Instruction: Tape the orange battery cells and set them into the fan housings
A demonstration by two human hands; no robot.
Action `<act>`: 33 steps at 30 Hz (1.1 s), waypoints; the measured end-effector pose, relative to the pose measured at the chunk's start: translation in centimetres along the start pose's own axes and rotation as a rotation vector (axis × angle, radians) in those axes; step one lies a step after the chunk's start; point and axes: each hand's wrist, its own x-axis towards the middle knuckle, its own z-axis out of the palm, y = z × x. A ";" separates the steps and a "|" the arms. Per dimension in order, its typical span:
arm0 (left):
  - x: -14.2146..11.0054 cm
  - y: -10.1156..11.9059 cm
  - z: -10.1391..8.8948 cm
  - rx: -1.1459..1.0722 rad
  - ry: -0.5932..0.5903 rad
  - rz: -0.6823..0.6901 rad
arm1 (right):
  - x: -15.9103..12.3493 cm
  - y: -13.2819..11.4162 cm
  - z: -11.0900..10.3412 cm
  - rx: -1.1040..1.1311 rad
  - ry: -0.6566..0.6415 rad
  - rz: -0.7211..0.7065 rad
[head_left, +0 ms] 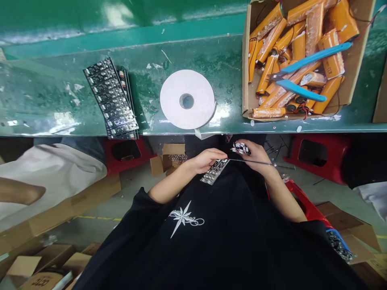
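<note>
My left hand (208,159) is closed on a circuit board panel (214,172), which hangs tilted below the fingers in front of my shirt. My right hand (256,155) is curled round a small bunch of white and dark parts (241,148), perhaps connectors. A thin, shiny metal tool (254,162) runs sideways from near the left fingertips across the right hand to its wrist; its exact kind is unclear. Both hands are close together, just below the front edge of the green bench (148,100).
On the bench are stacked circuit board panels (110,96), a white tape roll (172,98) and a carton (246,80) of orange battery packs (272,40) with blue-handled pliers (314,58) on top. Red stools (323,157) stand either side. A person's arm (21,191) shows at left.
</note>
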 end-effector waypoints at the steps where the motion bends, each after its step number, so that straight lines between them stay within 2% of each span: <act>1: 0.0 -0.1 0.2 0.000 0.026 0.036 | 0.1 0.3 0.0 0.012 0.055 0.037; 3: 0.2 -0.4 0.5 0.067 0.131 0.215 | -0.1 0.8 0.5 0.168 0.117 0.149; 5: 0.4 -0.6 0.5 0.198 0.224 0.424 | -0.7 1.0 1.4 0.402 0.096 0.241; 7: 0.7 -0.7 0.2 0.320 0.263 0.539 | -1.4 1.0 2.3 0.563 0.055 0.271; 13: 1.0 -0.7 -0.3 0.469 0.257 0.554 | -2.1 0.3 3.6 0.637 -0.056 0.307; 16: 0.6 -0.3 -0.5 0.587 0.251 0.536 | -2.0 -0.2 3.4 0.583 -0.035 0.314; 20: -0.2 0.6 -0.7 0.885 0.244 0.588 | -2.2 -0.2 3.0 0.570 -0.029 0.318; 23: -0.5 0.8 -0.9 0.996 0.159 0.634 | -2.6 -0.1 2.3 0.598 -0.069 0.323; 24: -0.7 0.7 -0.9 1.004 0.154 0.671 | -2.7 -0.2 1.9 0.615 -0.102 0.324; 26: -1.3 0.4 -0.8 1.035 0.213 0.840 | -2.7 -0.5 0.9 0.636 -0.228 0.318; 28: -2.1 0.3 -0.4 1.136 0.236 1.053 | -2.6 -1.1 -0.2 0.592 -0.439 0.298; 29: -2.7 0.4 -0.1 1.208 0.197 1.116 | -2.5 -1.4 -0.7 0.542 -0.548 0.283; 31: -3.7 1.0 0.7 1.344 0.045 1.089 | -2.3 -1.9 -1.5 0.443 -0.701 0.253; 33: -4.6 1.8 1.4 1.372 -0.060 0.941 | -2.1 -2.0 -1.7 0.435 -0.766 0.253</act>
